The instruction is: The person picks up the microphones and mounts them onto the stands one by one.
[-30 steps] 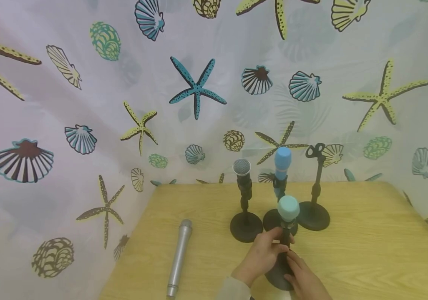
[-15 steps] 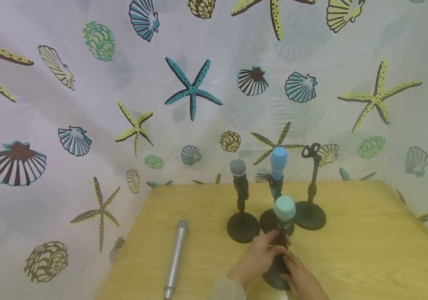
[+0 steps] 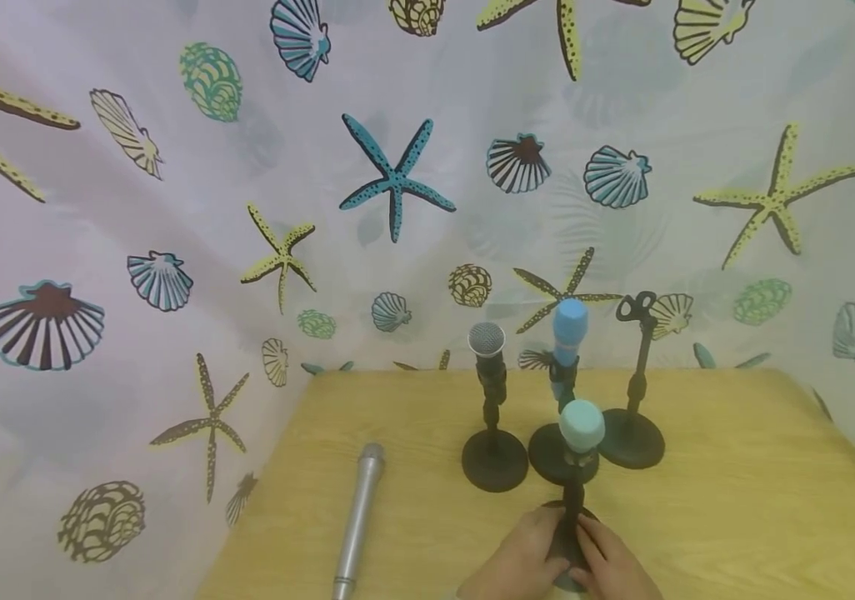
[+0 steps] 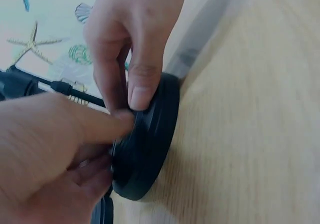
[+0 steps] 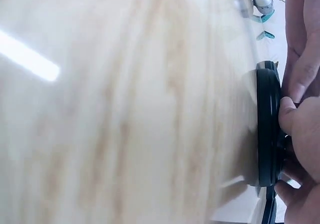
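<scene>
A microphone with a mint-green head (image 3: 582,425) sits upright in a black desk microphone stand (image 3: 573,490) near the front of the table. My left hand (image 3: 513,557) holds the foot of the stand from the left, its thumb reaching over the round base (image 4: 165,119). From the other side my right hand (image 3: 615,565) grips the same foot, thumb and fingers bent close to the pole. The fingertips of both hands meet in the left wrist view, hiding the bottom of the pole.
Behind stand a silver-mesh microphone (image 3: 487,340) and a blue microphone (image 3: 569,332) in stands, plus a bare stand (image 3: 633,433) with its clip. A silver microphone (image 3: 358,521) lies at the left of the wooden table (image 3: 735,500). Patterned curtain (image 3: 427,275) surrounds the table's far sides.
My left hand has slid down from the pole to the foot of the stand, level with my right hand. The stand stays in about the same place; the head view shifts slightly.
</scene>
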{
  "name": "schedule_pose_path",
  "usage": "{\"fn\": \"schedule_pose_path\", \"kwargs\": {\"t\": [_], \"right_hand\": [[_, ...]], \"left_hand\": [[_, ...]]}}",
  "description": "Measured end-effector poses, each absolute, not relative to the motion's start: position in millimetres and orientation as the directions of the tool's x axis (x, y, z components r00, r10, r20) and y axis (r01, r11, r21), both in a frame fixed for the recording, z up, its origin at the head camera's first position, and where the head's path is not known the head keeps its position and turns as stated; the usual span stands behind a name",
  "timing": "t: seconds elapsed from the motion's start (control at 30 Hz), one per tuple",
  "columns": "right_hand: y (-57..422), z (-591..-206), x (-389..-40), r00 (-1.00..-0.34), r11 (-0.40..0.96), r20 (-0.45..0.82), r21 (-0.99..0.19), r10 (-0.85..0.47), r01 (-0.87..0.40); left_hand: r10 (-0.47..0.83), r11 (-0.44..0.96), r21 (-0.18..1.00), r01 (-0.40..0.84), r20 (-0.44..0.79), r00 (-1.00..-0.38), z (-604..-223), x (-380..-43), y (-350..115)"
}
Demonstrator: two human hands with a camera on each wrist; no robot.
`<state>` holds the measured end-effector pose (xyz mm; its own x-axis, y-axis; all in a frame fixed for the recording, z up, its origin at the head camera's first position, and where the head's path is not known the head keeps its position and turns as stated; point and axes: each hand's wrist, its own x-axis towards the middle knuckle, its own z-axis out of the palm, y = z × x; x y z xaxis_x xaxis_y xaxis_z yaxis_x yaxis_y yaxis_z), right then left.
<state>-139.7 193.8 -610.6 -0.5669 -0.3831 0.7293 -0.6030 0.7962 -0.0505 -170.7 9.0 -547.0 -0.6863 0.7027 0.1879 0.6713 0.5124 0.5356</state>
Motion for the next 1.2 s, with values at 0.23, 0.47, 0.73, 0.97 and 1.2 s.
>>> {"fn": "schedule_pose_path", "kwargs": {"t": [0.23,0.47,0.73,0.97,1.2], "right_hand": [[185,-591,-125,-0.725,0.841,0.602,-0.158,-0.333,-0.518],[168,-575,-132,-0.797,0.847,0.530,-0.247,-0.288,-0.470],[157,-572,-144,-0.823,0.829,0.490,-0.302,-0.289,-0.471],[151,-571,-155,-0.831,0.815,0.455,-0.314,-0.321,-0.487],[147,-574,-168,-0.869,0.799,0.373,-0.384,-0.324,-0.463]], "left_hand": [[0.654,0.651,0.429,0.627,0.103,-0.749,-546,-158,11],[0.557,0.772,0.340,0.537,0.044,-0.829,-545,-164,5],[0.553,0.803,0.165,0.572,0.151,-0.820,-551,-175,-7],[0.473,0.869,0.106,0.483,0.104,-0.875,-552,-183,-16],[0.398,0.897,0.206,0.391,0.007,-0.917,-558,-196,-18]]}}
